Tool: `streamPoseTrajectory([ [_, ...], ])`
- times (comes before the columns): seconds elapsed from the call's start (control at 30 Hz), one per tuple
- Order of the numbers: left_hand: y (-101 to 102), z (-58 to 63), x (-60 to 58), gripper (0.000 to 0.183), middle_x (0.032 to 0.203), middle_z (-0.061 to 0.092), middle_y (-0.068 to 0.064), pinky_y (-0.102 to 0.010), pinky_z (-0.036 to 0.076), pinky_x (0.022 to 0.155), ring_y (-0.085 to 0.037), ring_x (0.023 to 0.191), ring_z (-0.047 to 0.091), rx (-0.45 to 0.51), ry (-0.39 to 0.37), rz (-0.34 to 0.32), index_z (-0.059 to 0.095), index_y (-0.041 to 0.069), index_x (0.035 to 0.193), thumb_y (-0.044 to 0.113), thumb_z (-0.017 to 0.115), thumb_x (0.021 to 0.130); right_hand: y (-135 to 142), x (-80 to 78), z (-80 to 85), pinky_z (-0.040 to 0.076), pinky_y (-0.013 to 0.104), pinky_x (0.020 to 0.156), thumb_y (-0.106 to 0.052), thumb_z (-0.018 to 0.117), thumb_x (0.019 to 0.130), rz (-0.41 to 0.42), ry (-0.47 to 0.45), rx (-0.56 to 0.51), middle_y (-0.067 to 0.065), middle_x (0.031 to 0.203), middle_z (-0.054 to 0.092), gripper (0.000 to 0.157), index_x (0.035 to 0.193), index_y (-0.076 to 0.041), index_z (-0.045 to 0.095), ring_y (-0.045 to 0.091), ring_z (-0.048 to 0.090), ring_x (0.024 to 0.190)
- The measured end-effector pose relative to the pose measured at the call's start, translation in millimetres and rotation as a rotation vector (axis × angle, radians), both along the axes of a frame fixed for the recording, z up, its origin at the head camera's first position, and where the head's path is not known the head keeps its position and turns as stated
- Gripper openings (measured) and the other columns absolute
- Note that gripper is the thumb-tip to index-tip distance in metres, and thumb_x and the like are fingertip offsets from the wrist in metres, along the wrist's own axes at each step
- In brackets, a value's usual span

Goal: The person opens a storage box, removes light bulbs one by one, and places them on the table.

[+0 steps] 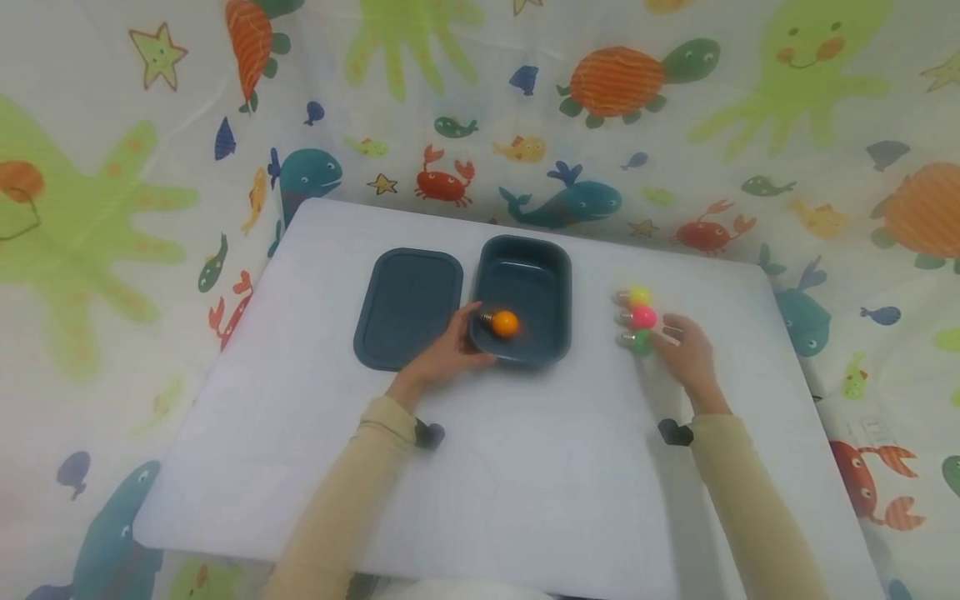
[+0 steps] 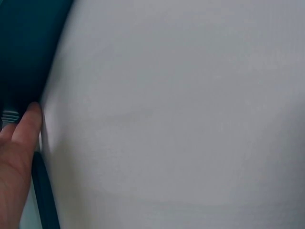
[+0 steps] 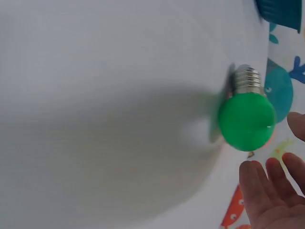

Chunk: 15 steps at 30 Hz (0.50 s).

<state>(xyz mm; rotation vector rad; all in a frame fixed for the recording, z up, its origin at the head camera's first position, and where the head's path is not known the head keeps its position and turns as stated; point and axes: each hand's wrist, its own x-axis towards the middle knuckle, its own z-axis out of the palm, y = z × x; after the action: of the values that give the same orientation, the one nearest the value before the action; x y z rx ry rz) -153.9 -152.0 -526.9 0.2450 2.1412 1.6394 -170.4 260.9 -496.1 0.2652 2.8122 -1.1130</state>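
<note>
A dark blue rectangular container (image 1: 561,325) stands on the table with an orange light bulb (image 1: 506,324) lying in its front left part. My left hand (image 1: 442,357) holds the container's front left corner, thumb along the front and fingers at the left side. In the left wrist view, a fingertip of that hand (image 2: 21,148) touches the container wall. To the right lie a yellow bulb (image 1: 640,297), a pink bulb (image 1: 644,317) and a green bulb (image 1: 641,342) in a column. My right hand (image 1: 692,358) is beside them, its fingers extended and holding nothing, nearest the green bulb (image 3: 247,121).
A flat dark blue lid (image 1: 411,308) lies left of the container. The white table (image 1: 540,467) has rounded corners, and a curtain printed with sea animals (image 1: 480,108) hangs behind and beside it.
</note>
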Motion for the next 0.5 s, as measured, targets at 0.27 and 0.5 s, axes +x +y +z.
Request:
streamPoseTrajectory([
  [0.27,5.0,1.6,-1.5,0.096,0.161,0.021,-0.009,-0.045,0.031,0.113,-0.028,0.135,0.042,-0.003,-0.003,0.009,0.012,0.044,0.150,0.029,0.079,0.083,-7.7,-13.9,26.2,0.037,0.054,0.107,-0.032,0.056,0.099,-0.016,0.012,-0.017,0.021,0.149,0.040,0.061,0.150,-0.005,0.034,0.039,0.038,0.136],
  [0.5,7.6,3.7,-3.0,0.097,0.161,0.022,-0.010,-0.046,0.030,0.113,-0.028,0.135,0.043,0.000,-0.003,0.013,0.012,0.044,0.151,0.029,0.079,0.083,-26.4,-20.4,42.1,0.046,0.050,0.099,-0.042,0.062,0.094,0.051,0.086,-0.076,0.023,0.140,0.048,0.069,0.144,0.000,0.041,0.038,0.053,0.123],
])
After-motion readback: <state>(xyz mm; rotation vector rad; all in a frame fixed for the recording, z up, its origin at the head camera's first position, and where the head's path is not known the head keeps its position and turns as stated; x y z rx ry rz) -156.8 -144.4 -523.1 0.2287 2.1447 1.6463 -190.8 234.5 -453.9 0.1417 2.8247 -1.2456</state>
